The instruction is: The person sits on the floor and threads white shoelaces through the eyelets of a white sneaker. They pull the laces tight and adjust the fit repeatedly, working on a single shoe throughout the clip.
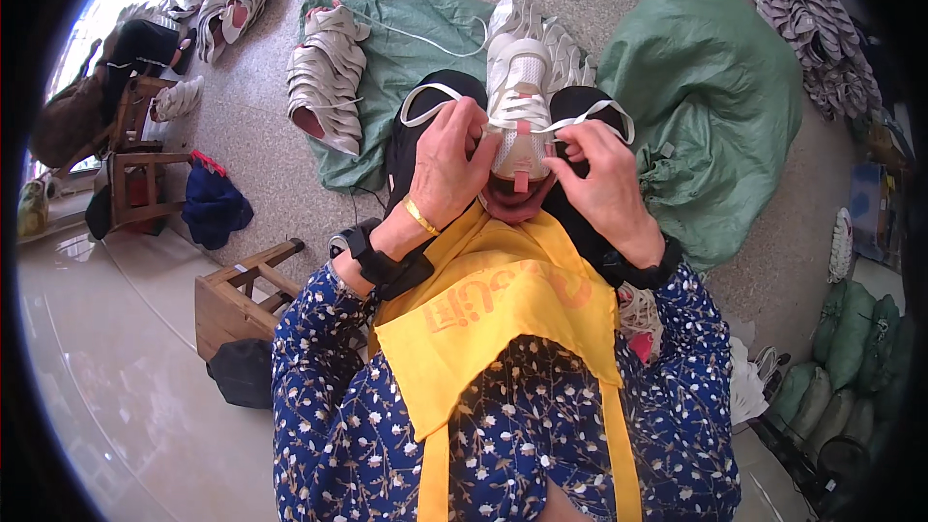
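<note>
A white and grey shoe upper [523, 68] with pink tabs rests between my knees, its toe pointing away from me. A white shoelace [519, 108] crosses its eyelets, and one end loops out on either side. My left hand [443, 172] is at the upper's left edge, fingers pinched on the lace's left end. On the other side my right hand [607, 188] pinches the lace's right end between thumb and fingers. Both hands sit close to the tongue, roughly level with each other. The exact fingertip contact is partly hidden.
A nested stack of shoe uppers [329, 82] lies on a green woven sheet [387, 14] at the left. A full green sack [701, 106] stands at the right. Beside me are a wooden stool [237, 304] and a yellow apron [503, 314] over my lap.
</note>
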A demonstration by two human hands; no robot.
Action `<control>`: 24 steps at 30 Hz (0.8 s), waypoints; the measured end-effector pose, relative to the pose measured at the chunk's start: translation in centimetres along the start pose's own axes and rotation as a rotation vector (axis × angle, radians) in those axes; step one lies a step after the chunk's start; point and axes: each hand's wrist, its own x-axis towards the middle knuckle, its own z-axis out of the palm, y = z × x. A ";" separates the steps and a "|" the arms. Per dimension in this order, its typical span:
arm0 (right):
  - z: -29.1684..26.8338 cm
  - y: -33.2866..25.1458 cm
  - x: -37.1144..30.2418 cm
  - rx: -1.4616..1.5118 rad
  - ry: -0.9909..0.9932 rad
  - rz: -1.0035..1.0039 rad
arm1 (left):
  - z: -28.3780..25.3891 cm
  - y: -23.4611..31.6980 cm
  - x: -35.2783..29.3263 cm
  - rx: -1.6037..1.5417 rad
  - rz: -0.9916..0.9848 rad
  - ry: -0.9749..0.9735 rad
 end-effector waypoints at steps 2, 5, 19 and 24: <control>0.4 0.8 0.0 -0.054 -0.009 -0.033 | -0.1 0.1 -0.2 0.035 0.045 -0.028; 0.9 1.2 -0.1 -0.111 -0.010 -0.018 | -0.4 0.4 -0.5 0.112 0.085 -0.077; 2.5 1.0 -0.1 -0.100 0.070 0.069 | 0.5 0.5 -0.9 0.383 0.177 -0.132; 2.3 0.6 -0.4 -0.186 0.093 -0.152 | 0.6 0.3 -1.1 0.375 0.157 -0.158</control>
